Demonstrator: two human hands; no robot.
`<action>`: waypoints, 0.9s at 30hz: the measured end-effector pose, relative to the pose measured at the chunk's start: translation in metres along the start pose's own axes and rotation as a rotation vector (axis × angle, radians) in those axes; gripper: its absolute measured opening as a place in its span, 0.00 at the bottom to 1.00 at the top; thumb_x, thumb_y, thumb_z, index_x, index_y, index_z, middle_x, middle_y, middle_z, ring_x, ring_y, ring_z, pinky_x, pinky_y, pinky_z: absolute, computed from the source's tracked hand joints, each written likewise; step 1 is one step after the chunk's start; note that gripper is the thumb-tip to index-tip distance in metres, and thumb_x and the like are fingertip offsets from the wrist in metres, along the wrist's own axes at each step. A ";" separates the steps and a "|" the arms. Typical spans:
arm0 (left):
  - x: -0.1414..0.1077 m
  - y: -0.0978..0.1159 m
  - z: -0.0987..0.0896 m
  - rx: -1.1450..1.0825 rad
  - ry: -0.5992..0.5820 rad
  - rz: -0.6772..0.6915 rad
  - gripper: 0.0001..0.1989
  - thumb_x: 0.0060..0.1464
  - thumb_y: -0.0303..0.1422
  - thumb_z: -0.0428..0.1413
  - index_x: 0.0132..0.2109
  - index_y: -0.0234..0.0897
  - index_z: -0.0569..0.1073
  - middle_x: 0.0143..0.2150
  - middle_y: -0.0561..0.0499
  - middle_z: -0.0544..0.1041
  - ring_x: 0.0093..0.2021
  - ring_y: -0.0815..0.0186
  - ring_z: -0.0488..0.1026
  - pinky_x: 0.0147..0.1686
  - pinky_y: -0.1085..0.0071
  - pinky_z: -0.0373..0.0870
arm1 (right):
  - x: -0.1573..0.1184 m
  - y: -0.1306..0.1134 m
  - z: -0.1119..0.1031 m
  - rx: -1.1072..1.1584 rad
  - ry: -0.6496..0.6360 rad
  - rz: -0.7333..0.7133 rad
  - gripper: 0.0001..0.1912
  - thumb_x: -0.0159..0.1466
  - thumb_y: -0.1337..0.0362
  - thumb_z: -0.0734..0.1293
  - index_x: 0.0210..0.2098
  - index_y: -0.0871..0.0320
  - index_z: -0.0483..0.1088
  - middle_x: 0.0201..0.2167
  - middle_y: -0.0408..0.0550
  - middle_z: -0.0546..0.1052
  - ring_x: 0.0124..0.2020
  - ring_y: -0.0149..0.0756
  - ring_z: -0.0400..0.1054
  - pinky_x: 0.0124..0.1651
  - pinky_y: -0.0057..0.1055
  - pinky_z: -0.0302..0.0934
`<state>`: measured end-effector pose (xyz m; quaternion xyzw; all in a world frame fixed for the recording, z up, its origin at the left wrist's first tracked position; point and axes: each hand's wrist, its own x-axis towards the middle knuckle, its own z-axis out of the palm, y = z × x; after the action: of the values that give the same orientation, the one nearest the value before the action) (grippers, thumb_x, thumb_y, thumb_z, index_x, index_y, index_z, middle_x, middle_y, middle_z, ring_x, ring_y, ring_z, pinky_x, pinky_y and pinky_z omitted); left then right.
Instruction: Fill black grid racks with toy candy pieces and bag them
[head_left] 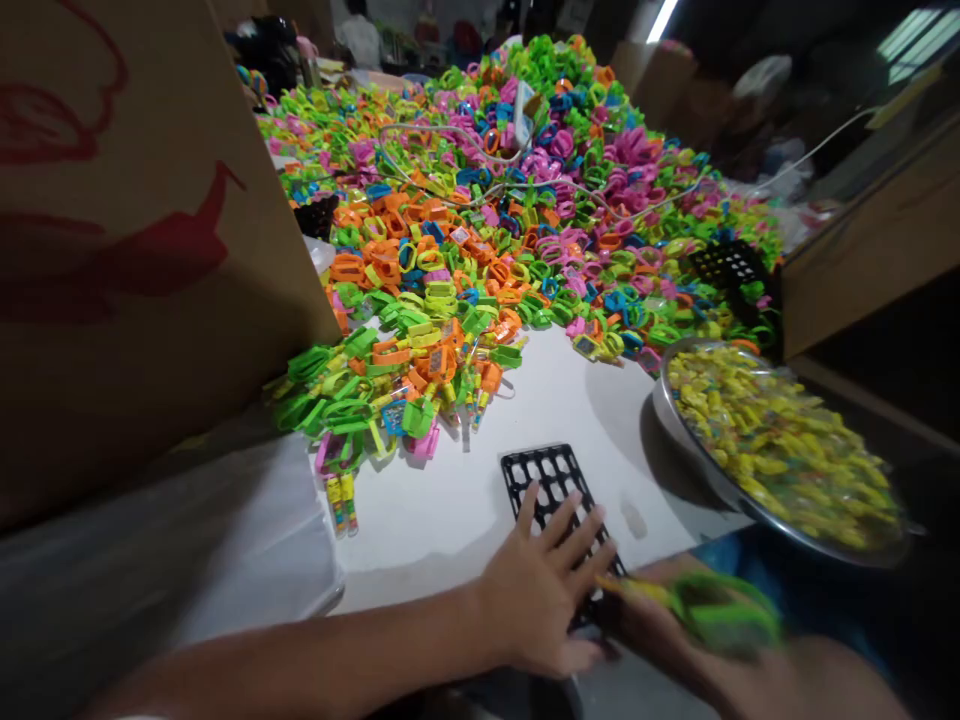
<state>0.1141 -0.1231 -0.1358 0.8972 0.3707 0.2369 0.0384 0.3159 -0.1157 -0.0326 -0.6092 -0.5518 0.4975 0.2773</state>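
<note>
The left hand [544, 590] is laid flat, palm down and fingers spread, on a black grid tray [546, 478] that rests on the white table [450, 510]. Nothing is gripped by it; the near end of the tray is covered by the fingers, while the far end, with its square holes, is left showing beyond the fingertips. The right hand [649, 625] is seen just to the right of the left, at the near right corner of the tray, and is closed around a green plastic toy [724, 610], from which a yellowish tip points toward the left hand. This hand and the toy are blurred, so the exact grasp cannot be made out.

A large metal bowl [675, 440] filled with small yellow pieces [780, 440] is set at the right edge of the table, near the right hand. Beyond the tray, a great heap of coloured plastic toys [510, 220] in green, orange, pink, blue and yellow is spread over the far table; its nearest pieces lie a little apart from the tray. A cardboard box [135, 230] marked in red stands to the left, and a clear plastic sheet [187, 550] lies below it. A second black grid [731, 265] is half buried at the heap's right side.
</note>
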 end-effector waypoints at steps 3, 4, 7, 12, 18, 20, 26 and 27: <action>0.000 0.001 0.004 -0.027 -0.047 -0.023 0.38 0.72 0.57 0.46 0.72 0.34 0.71 0.71 0.36 0.74 0.73 0.36 0.64 0.74 0.29 0.37 | 0.062 -0.016 0.043 -0.017 -0.080 -0.065 0.22 0.60 0.43 0.82 0.36 0.55 0.80 0.34 0.52 0.83 0.36 0.51 0.77 0.38 0.39 0.71; 0.001 0.001 0.003 -0.040 -0.054 -0.034 0.36 0.72 0.57 0.46 0.71 0.35 0.73 0.68 0.37 0.77 0.71 0.37 0.67 0.74 0.29 0.38 | 0.080 -0.018 0.055 -0.054 -0.108 -0.095 0.24 0.60 0.42 0.82 0.37 0.56 0.81 0.33 0.52 0.83 0.35 0.49 0.77 0.36 0.37 0.70; 0.003 0.001 -0.001 -0.070 -0.037 -0.056 0.34 0.73 0.55 0.47 0.70 0.36 0.73 0.68 0.40 0.77 0.71 0.39 0.65 0.74 0.32 0.41 | 0.117 -0.023 0.074 -0.167 -0.161 -0.159 0.27 0.60 0.40 0.80 0.37 0.60 0.82 0.31 0.52 0.82 0.33 0.46 0.76 0.35 0.35 0.68; 0.005 0.000 0.001 -0.080 -0.010 -0.060 0.34 0.72 0.54 0.49 0.70 0.35 0.73 0.70 0.41 0.76 0.74 0.39 0.60 0.74 0.35 0.42 | 0.131 -0.028 0.072 -0.260 -0.212 -0.173 0.24 0.64 0.41 0.76 0.36 0.59 0.81 0.33 0.53 0.83 0.36 0.47 0.76 0.38 0.35 0.68; 0.005 0.003 0.015 -0.103 -0.022 -0.079 0.37 0.71 0.56 0.50 0.74 0.37 0.68 0.73 0.39 0.72 0.73 0.39 0.60 0.73 0.34 0.39 | 0.127 -0.034 0.075 -0.470 -0.230 -0.238 0.20 0.67 0.47 0.72 0.28 0.54 0.69 0.25 0.45 0.76 0.27 0.39 0.67 0.30 0.32 0.57; 0.004 0.005 0.022 -0.096 -0.007 -0.075 0.37 0.71 0.56 0.49 0.75 0.38 0.67 0.74 0.40 0.71 0.74 0.39 0.59 0.73 0.35 0.38 | 0.125 -0.037 0.077 -0.500 -0.240 -0.283 0.17 0.68 0.52 0.71 0.28 0.53 0.66 0.24 0.44 0.75 0.26 0.39 0.66 0.30 0.31 0.55; 0.001 0.010 0.040 -0.035 -0.001 -0.060 0.36 0.72 0.57 0.46 0.73 0.40 0.70 0.77 0.43 0.67 0.75 0.40 0.55 0.72 0.33 0.38 | 0.123 -0.042 0.081 -0.558 -0.333 -0.313 0.09 0.66 0.60 0.67 0.30 0.52 0.65 0.24 0.43 0.76 0.25 0.39 0.66 0.30 0.31 0.54; 0.002 0.010 0.041 -0.025 0.008 -0.058 0.35 0.72 0.57 0.47 0.73 0.40 0.71 0.77 0.44 0.67 0.76 0.40 0.54 0.72 0.33 0.38 | 0.122 -0.042 0.080 -0.566 -0.318 -0.310 0.09 0.65 0.60 0.68 0.30 0.52 0.65 0.24 0.43 0.76 0.25 0.39 0.66 0.30 0.31 0.54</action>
<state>0.1401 -0.1248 -0.1692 0.8847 0.3935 0.2438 0.0551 0.2134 -0.0068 -0.0599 -0.4859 -0.7898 0.3656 0.0801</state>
